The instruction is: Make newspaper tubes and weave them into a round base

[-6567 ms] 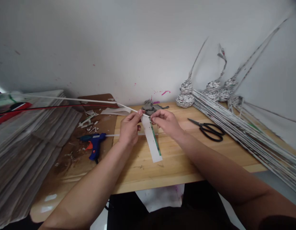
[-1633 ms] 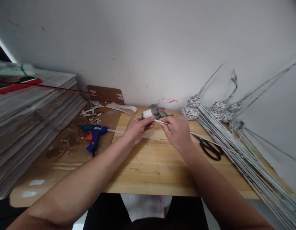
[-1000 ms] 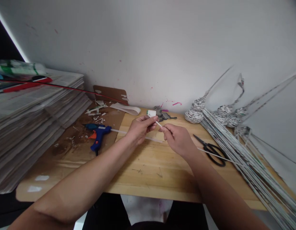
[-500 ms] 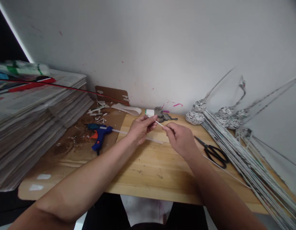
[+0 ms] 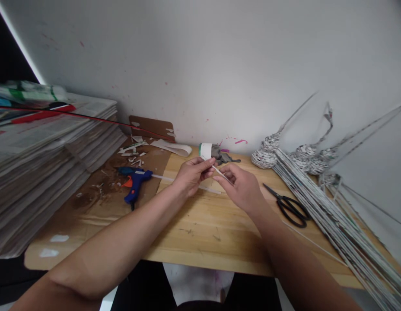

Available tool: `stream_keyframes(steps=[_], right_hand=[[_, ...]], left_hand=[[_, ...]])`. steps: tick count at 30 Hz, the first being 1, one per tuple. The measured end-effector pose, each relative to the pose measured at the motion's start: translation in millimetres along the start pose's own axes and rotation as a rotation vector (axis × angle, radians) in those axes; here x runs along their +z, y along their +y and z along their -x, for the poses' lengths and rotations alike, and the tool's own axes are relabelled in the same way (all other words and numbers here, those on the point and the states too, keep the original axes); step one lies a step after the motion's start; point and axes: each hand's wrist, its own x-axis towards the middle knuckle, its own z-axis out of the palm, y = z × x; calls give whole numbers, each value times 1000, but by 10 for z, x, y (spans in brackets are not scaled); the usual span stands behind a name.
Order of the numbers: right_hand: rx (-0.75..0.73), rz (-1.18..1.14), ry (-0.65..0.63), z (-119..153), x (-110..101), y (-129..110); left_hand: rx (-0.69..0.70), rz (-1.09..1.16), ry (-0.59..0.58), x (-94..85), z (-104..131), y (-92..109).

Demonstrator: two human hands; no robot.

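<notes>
- Clock centred on the hands, 12 at the wall.
- Left hand [image 5: 194, 175]: thumb and fingers pinched on the thin white rod [image 5: 221, 173], just above the table [image 5: 194, 248].
- Right hand [image 5: 241, 190]: fingers loosely curled, rod lying across them. Can't tell if they clamp it.
- Rod runs from the left pinch toward 4 o'clock, seemingly passing under the right forearm, tail out near the bundle of paper sticks [image 5: 320, 214].
- White paper roll [image 5: 205, 150], green-edged, at 11, just past the left fingertips. Join to rod hidden.
- Step in hand, my read: twirling the rod with the paper around its far end.
- Next move calls for a steady left pinch, a fresh right grip, and even tension so the paper doesn't slacken.
- Glue gun [image 5: 135, 183] at 9, scissors [image 5: 289, 209] at 4, woven shape [image 5: 264, 154] at 2, all apart from the hands.
</notes>
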Motion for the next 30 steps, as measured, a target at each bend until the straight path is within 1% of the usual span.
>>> stream_keyframes(steps=[2,6,11,15,20,25,28,30], right_hand=[[-4,32,25,-4,-7,-4],[8,36,-69,-13,-22,0],[-21,36,-10,-14,-13,23],[-18,30,-81,-19,-12,31],[-24,-1,-4,-22,-11,16],[6,-17,-72,-34,-35,21],[16,-6,-50,-29,-34,23],[-14,31,-35,-26,-31,28]], left_hand=[[-7,-4,-3,-3,2,-2],[-13,-3,-10,-4,4,2],[-14,4,3,-5,-8,4],[0,0,-18,-13,-18,-12],[-25,-6,-7,-6,-4,9],[-51,-1,-19,3,14,28],[-48,8,-20,-2,2,24],[-51,6,-25,-9,-11,25]])
